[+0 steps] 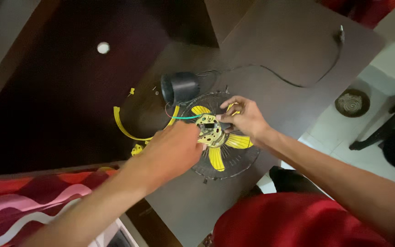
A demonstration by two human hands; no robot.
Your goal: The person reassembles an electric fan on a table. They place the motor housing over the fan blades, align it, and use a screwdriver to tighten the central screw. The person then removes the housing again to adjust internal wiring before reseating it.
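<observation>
The right hand (245, 116) has its grip pinched on a small dark part (210, 125) at the hub of a small fan (220, 137), thumb and fingertips pressed together on it. The left hand (172, 151) reaches in from the lower left, and its fingers curl at the hub's near edge; they hide what they touch, so I cannot tell whether that grip is closed on anything.

The fan lies flat on a dark brown surface (69, 91), its yellow blades (216, 158) spread out inside a round black wire guard (248, 164). A thin green wire (186, 117) runs from the hub toward a black motor cover (179, 87), which lies on its side just beside the guard's far edge. A black cord (293, 82) trails from the fan across the surface to a plug (341, 34) near the far right corner.

To the left of the fan lies a curved yellow strip (122, 126), with small yellow bits near it. A small white disc (103, 47) sits well apart, farther back on the surface. A red, pink and white patterned cloth (33, 196) shows at the lower left, and red fabric (293, 219) at the bottom right.
</observation>
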